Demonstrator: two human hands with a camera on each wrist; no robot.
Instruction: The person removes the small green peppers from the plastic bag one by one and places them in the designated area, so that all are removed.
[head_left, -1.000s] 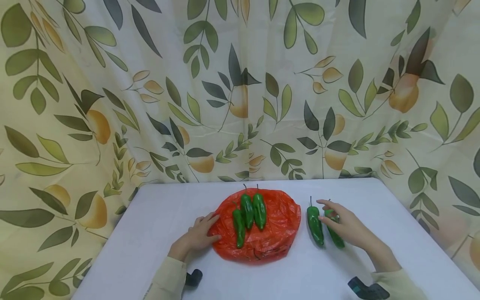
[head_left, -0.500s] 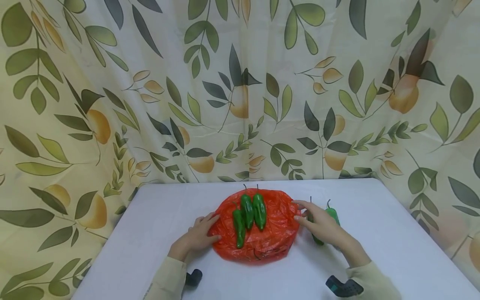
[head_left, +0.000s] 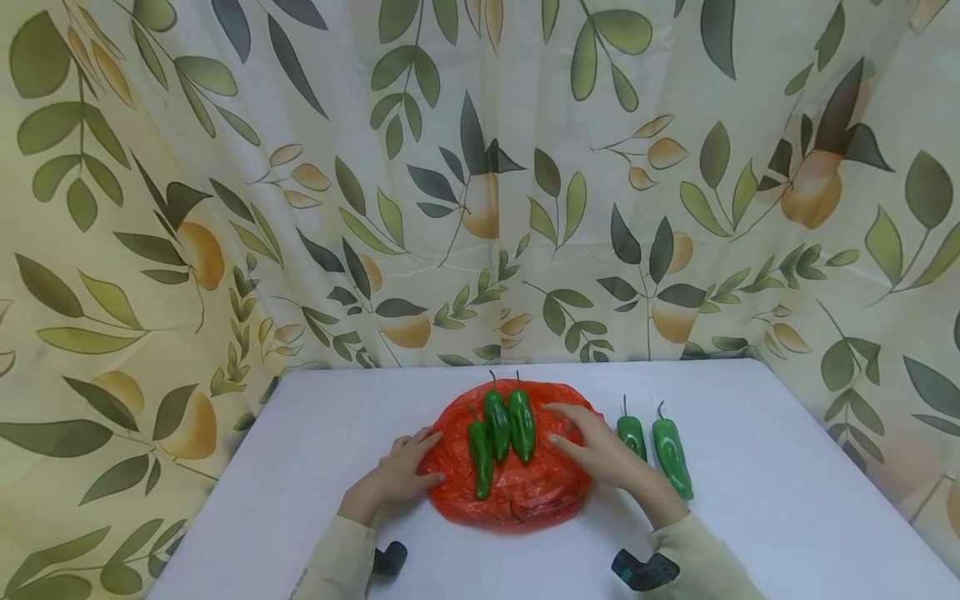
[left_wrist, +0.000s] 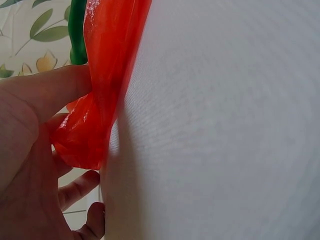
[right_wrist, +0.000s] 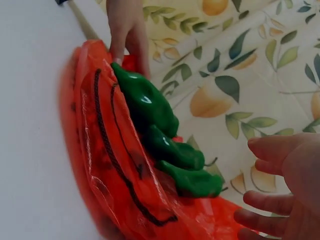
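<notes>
A red plastic bag (head_left: 536, 492) lies spread on the white table, with a black drawstring-like cord (right_wrist: 107, 135) along its near edge. Three green peppers lie on it side by side: a left one (head_left: 481, 462), a middle one (head_left: 496, 421) and a right one (head_left: 521, 425). My left hand (head_left: 401, 471) holds the bag's left edge; in the left wrist view red plastic lies between thumb and fingers. My right hand (head_left: 596, 446) is over the bag's right part, fingers spread and apart from the peppers, holding nothing.
Right of the bag, two more green peppers lie on the table (head_left: 757, 517): a nearer-the-bag one (head_left: 632, 433), partly hidden by my right hand, and an outer one (head_left: 671, 458). A leaf-and-fruit patterned curtain (head_left: 555, 208) hangs behind and at both sides.
My right hand has moved left, from above the two table peppers to over the bag's right side, with nothing in it. My left hand has stayed at the bag's left edge.
</notes>
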